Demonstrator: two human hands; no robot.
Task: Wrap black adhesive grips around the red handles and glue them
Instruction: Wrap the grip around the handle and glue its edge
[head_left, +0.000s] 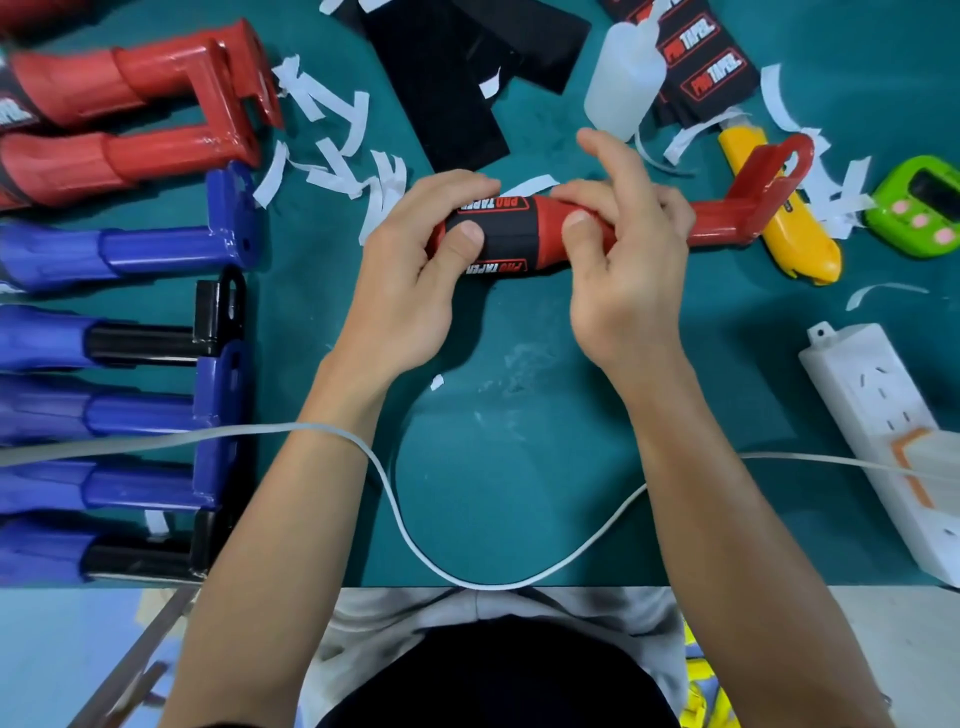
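The handle (719, 213) lies crosswise between both hands, held just above the middle of the green mat (519, 415), its flat bracket end sticking out to the right over a yellow knife (779, 223). The left hand (410, 275) clasps the left end, fingers curled over the far side and thumb pressed flat on the grip (506, 228). The right hand (623, 260) clasps the red body just right of the grip, with the thumb on the red and the forefinger lifted clear. Both wrists come up from the near edge, bent inward.

The grip is a black band wound snugly round the handle's thick part, with white-and-red lettering showing at its far and near edges.

Far left lie more red handles (130, 78), with blue handles (156, 249) nearer. A glue bottle (623, 78) stands beyond the hands.
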